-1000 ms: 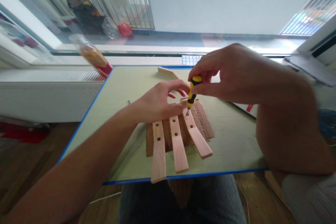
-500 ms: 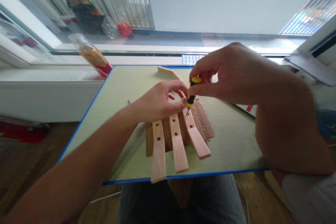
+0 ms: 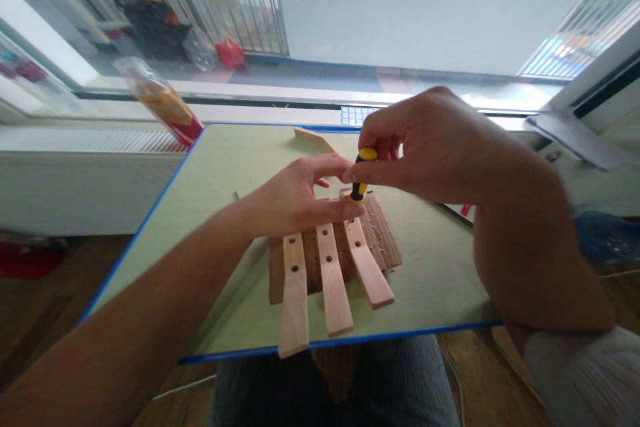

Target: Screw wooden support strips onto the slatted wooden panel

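Observation:
My right hand (image 3: 400, 153) pinches a small yellow-and-black screwdriver (image 3: 359, 188) by its handle, nearly upright over the right wooden piece (image 3: 373, 273). My left hand (image 3: 305, 197) is curled around the upper end of that piece, its thumb lying across the screwdriver's lower end. The screwdriver's tip is hidden behind this thumb. Two more pale, angled wooden pieces, a middle one (image 3: 337, 297) and a left one (image 3: 294, 313), lie alongside, each with two dark holes showing. All three rest on a brown board (image 3: 383, 230) pitted with small holes.
The pale green table (image 3: 430, 280) has a blue edge. Another angled wooden piece (image 3: 313, 138) lies at its back, and a thin metal rod (image 3: 237, 195) shows left of my hand. A bag of bread (image 3: 163, 103) leans by the window, above a white radiator (image 3: 90, 180).
My left thumb has moved right, over the screwdriver's lower end, covering the tip seen before. The screwdriver stands a little more upright. The whole view has shifted slightly.

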`<state>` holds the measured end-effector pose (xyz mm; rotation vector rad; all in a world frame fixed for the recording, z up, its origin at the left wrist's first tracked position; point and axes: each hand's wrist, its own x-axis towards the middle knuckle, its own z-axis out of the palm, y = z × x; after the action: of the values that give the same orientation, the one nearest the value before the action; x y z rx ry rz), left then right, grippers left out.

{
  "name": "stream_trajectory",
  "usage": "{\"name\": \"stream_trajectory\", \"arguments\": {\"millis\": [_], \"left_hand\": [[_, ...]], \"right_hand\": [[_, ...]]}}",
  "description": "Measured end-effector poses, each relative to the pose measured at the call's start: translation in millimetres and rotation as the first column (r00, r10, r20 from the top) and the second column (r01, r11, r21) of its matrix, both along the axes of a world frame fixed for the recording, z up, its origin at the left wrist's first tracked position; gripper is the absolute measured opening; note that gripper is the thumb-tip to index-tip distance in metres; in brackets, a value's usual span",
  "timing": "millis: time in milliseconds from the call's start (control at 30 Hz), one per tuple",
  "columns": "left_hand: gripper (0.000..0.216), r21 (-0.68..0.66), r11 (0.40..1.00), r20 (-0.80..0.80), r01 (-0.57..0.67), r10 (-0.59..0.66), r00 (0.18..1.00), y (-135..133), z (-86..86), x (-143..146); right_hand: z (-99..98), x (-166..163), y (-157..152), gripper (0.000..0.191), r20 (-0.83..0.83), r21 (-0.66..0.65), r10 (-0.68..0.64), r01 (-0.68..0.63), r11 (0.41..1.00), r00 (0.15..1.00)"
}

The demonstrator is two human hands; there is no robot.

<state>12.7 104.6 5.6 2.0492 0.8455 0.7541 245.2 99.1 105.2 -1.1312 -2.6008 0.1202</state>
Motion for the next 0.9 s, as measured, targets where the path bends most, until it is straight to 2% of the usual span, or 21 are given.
{"name": "stream_trajectory", "arguments": {"millis": [467,533,733,900], "left_hand": [[0.026,-0.036,0.999,0.118,-0.006,0.011,0.993,-1,2.3,4],[0.025,-0.028,0.999,0.105,-0.017,0.02,0.994,-1,1.7,4],[0.025,0.01,1.0,0.077,-0.028,0.027,0.997,1,-1.6,3],[0.027,0.036,0.999,0.042,-0.013,0.012,0.999,1,-0.2,1]], "right_hand": [[-2.8,0,2,0.03,0.003,0.016,-0.01,0.01,1.0,1.0],[1.2,4,0,0.023,-0.03,-0.01,0.031,-0.031,0.999,0.999],[13.4,12,-6,0.021,-0.134,-0.161,0.208,-0.228,0.96,0.969],[9.5,8,-5,0.025,-0.131,-0.113,0.176,-0.191,0.975,0.976]]}}
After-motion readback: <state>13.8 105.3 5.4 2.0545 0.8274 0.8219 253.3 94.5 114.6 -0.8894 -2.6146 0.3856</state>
